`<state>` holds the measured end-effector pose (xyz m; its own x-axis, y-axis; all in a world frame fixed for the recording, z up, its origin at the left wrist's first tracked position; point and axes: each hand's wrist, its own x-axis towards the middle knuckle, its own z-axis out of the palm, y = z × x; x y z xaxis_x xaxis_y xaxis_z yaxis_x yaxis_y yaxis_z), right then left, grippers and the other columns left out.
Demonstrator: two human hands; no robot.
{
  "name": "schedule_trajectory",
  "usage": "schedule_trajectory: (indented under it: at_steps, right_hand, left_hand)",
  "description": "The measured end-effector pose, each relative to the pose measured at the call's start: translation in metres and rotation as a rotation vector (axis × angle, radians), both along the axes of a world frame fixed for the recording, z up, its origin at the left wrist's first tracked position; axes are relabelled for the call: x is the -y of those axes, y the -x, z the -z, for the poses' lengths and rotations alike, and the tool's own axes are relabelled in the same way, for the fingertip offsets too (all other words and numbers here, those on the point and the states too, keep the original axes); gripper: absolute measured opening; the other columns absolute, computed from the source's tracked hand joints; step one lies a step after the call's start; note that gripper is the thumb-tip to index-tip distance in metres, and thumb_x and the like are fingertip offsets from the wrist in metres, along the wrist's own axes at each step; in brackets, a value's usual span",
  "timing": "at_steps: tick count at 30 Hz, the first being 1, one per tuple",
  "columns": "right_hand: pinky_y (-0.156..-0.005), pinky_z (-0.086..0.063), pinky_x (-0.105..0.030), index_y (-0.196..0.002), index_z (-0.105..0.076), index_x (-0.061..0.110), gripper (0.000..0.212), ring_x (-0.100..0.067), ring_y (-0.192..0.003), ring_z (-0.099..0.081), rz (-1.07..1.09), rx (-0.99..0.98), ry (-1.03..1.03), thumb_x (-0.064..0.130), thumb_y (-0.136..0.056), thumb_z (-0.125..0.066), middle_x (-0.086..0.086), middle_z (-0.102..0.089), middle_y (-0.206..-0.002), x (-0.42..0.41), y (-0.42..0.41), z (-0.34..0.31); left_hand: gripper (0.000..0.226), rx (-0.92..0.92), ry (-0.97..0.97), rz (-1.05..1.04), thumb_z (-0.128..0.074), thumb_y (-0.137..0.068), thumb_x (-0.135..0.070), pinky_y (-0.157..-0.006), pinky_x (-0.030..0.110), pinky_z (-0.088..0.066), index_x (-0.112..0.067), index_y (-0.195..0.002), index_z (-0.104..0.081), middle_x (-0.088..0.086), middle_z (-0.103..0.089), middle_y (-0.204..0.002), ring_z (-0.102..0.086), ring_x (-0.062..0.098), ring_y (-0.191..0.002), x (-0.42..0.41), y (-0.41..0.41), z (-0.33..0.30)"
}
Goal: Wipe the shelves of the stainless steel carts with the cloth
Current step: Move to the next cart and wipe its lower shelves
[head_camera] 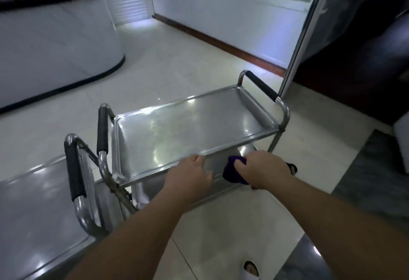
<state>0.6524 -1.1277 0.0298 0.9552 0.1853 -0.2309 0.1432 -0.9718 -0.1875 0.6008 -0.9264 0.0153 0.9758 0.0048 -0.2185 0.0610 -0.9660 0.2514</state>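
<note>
- We saw that the cart (194,124) stood on wheels, so we thought a hard push with the cloth (232,171) could make it roll away from us.
- We thought it could also bump the second cart (39,202), which stood just beside it on the left, with the black handles (103,129) close together.
- Our left hand (190,177) rested on the near rim of the top shelf (188,122), fingers lying loose and holding nothing. We judged it was there to keep the cart steady, and if it slipped off, the cart could move.
- Our right hand (263,169) was curled tight around the dark purple cloth.
- The cloth sat under the near edge of the top shelf, down by the lower shelf (218,162). We could not tell if it was touching the metal there.
- The cloth was bunched up in a ball, so we thought it might wipe only a thin strip and miss the corners.
- The top shelf hung over our right hand, so we thought our knuckles could knock its edge.
- The cloth lay to the right of our left hand, near it but apart.
</note>
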Motion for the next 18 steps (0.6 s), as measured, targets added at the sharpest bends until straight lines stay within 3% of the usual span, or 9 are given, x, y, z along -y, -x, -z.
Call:
schedule_trajectory:
  at_steps: [5, 10, 15, 18]
  right_hand:
    - [-0.066, -0.048, -0.033, -0.085, -0.062, 0.016, 0.048, -0.02, -0.071, -0.061, 0.071, 0.078, -0.051, 0.053, -0.1, -0.036, -0.003, -0.062, -0.078, 0.052, 0.021, -0.053]
    - [-0.063, -0.048, -0.031, -0.091, -0.065, 0.016, 0.045, -0.018, -0.071, -0.063, 0.107, 0.131, -0.076, 0.049, -0.102, -0.036, -0.004, -0.067, -0.08, 0.131, 0.036, -0.094]
    - [-0.063, -0.048, -0.033, -0.084, -0.061, 0.021, 0.046, -0.017, -0.068, -0.062, 0.146, 0.219, -0.082, 0.054, -0.103, -0.034, -0.001, -0.065, -0.074, 0.244, 0.044, -0.116]
    - [-0.071, -0.054, -0.039, -0.083, -0.063, 0.018, 0.052, -0.02, -0.07, -0.062, 0.195, 0.267, -0.05, 0.054, -0.102, -0.032, -0.004, -0.065, -0.074, 0.334, 0.047, -0.125]
  left_hand:
    - [0.062, 0.088, -0.011, 0.086, -0.043, -0.101, -0.056, -0.113, 0.047, -0.038, -0.031, -0.157, -0.035, -0.007, -0.036, -0.163, -0.04, 0.023, -0.145, 0.054, 0.001, -0.051]
    - [0.063, 0.148, -0.062, 0.166, -0.041, -0.103, -0.059, -0.116, 0.049, -0.036, -0.031, -0.159, -0.031, -0.006, -0.032, -0.167, -0.036, 0.023, -0.149, 0.135, -0.001, -0.089]
    - [0.062, 0.226, -0.076, 0.234, -0.042, -0.102, -0.061, -0.111, 0.049, -0.04, -0.03, -0.156, -0.036, -0.005, -0.038, -0.162, -0.042, 0.022, -0.144, 0.25, -0.013, -0.112]
    - [0.062, 0.255, -0.07, 0.29, -0.041, -0.103, -0.06, -0.11, 0.05, -0.041, -0.028, -0.156, -0.036, -0.003, -0.04, -0.161, -0.043, 0.024, -0.143, 0.345, -0.018, -0.12]
